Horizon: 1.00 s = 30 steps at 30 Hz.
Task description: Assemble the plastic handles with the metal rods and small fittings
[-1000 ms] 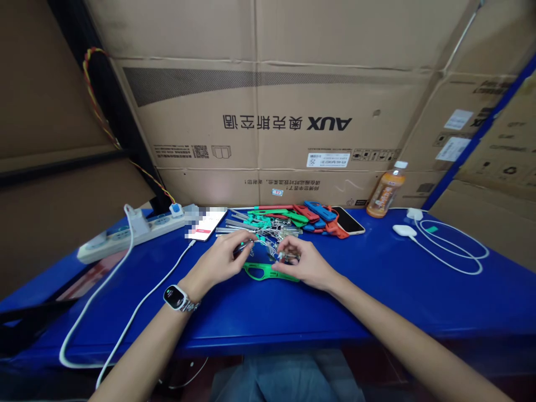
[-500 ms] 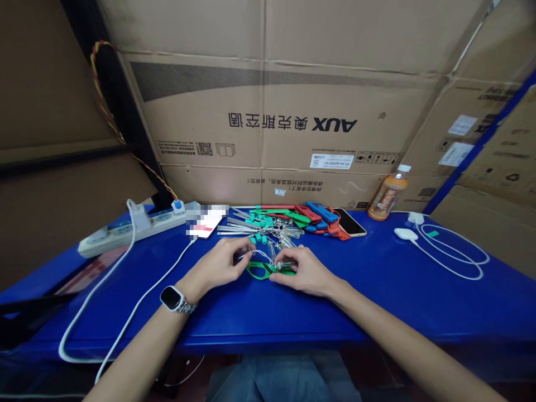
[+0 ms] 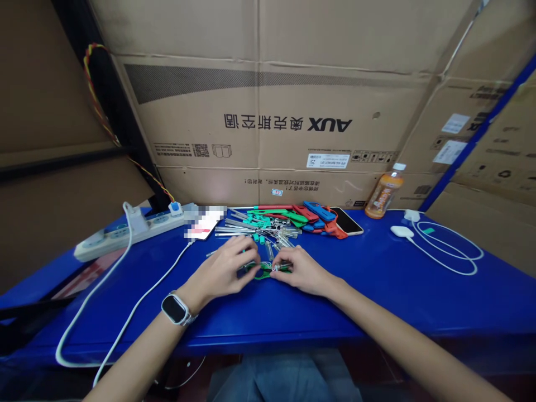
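My left hand and my right hand meet over a green plastic handle piece lying on the blue table. Both hands have their fingers pinched together on it, along with a small metal part between them that I cannot make out clearly. A smartwatch sits on my left wrist. Just behind the hands lies a heap of metal blades, clips and green, red and blue handle pieces.
A white power strip with a white cable lies at the left, a phone beside it. Another phone, an orange drink bottle and a white charger with coiled cable lie at the right. Cardboard boxes wall the back.
Both hands have come down and closer together onto the green piece, which they now mostly cover. The view has shifted slightly.
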Available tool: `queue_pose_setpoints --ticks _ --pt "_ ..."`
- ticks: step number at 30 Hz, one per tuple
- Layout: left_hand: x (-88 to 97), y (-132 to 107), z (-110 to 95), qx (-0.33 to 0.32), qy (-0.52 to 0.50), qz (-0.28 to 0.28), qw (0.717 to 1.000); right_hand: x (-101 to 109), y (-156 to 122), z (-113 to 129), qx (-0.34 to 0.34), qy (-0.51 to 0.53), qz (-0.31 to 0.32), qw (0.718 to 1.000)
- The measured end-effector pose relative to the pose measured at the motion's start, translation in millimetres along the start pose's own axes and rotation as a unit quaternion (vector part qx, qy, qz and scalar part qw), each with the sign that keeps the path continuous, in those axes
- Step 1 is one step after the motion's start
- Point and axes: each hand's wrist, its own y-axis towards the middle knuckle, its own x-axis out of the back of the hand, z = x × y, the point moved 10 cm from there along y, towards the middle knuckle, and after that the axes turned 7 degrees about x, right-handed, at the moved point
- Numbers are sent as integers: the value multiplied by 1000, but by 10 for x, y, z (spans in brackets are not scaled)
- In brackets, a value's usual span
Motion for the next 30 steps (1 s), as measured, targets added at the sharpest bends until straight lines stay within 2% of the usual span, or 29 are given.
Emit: queue_pose_setpoints --ticks 3,8,16,23,26,30 --pt "-159 -30 -138 -56 16 40 998 -16 1 5 4 4 3 1000" --pt "-316 -45 -159 -81 47 63 994 -37 -3 -17 -3 18 8 1000" --pt "-314 -48 -166 -67 88 48 993 -35 -11 -22 4 53 33 998" --pt "-364 -46 -162 -58 130 64 988 -23 -5 -4 19 57 39 997" --pt "-396 -64 -165 -70 114 83 987 -38 -3 -24 16 60 39 997" --pt "-356 -96 -137 -74 58 76 993 -46 -10 -15 27 77 36 996"
